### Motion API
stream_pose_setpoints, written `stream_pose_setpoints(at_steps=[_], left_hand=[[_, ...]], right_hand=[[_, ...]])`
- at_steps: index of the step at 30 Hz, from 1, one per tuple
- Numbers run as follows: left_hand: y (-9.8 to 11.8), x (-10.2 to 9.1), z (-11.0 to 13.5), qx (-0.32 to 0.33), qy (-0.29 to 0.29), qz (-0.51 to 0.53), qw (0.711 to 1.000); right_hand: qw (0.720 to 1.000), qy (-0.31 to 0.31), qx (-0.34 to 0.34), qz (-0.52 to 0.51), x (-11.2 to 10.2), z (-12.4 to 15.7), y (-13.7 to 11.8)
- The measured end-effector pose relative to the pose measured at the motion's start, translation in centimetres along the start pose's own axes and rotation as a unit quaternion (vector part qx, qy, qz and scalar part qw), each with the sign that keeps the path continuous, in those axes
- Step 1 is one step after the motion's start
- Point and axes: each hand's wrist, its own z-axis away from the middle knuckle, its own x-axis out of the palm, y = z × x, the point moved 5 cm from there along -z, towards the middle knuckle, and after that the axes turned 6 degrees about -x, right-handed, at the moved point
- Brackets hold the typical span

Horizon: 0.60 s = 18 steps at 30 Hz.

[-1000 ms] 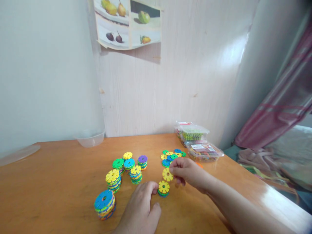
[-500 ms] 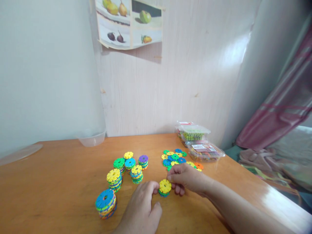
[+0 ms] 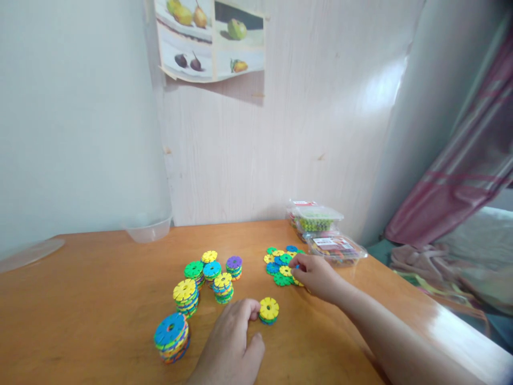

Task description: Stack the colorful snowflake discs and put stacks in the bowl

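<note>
A short stack of flower-shaped plastic discs (image 3: 269, 309), yellow on top with green and blue beneath, stands on the table. My left hand (image 3: 234, 339) rests at its left side, index fingertip against or very near the stack, thumb apart and nothing held. Over the right edge of a loose disc pile (image 3: 284, 279) is my right hand (image 3: 318, 275), its thumb and index fingertips close together among the discs. Whether a disc is between them is hidden. To the left stand several taller stacks, among them a blue-topped stack (image 3: 172, 337) and a yellow-topped stack (image 3: 185, 297).
Clear plastic boxes (image 3: 336, 248) with coloured pieces sit at the back right of the wooden table (image 3: 100, 299). A translucent tub (image 3: 148, 231) and a clear lid (image 3: 32, 255) lie at the back left. Beyond the right edge are a pink curtain and cloth.
My right hand has left the short stack and moved right and away from me, to the loose discs. My left hand stays beside the stack. The view has shifted slightly.
</note>
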Motion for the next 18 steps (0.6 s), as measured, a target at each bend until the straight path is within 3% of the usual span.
stream_pose_setpoints(at_steps=[4,10,15,18], left_hand=[[0.0,-0.1,-0.1,0.001,0.0,-0.002,1.0],[0.0,-0.1,-0.1,0.002,0.004,0.001,1.0],[0.0,-0.1,-0.1,0.004,0.006,0.007,1.0],[0.1,-0.2,-0.1,-0.003,0.006,0.004,1.0]], right_hand=[[0.995,-0.047,0.004,0.092,0.5,0.0,0.2],[0.988,-0.063,0.007,0.141,1.3,-0.1,-0.5],[0.984,-0.057,-0.002,0.167,0.9,-0.1,-0.8],[0.985,-0.007,-0.014,0.169,0.0,-0.1,-1.2]])
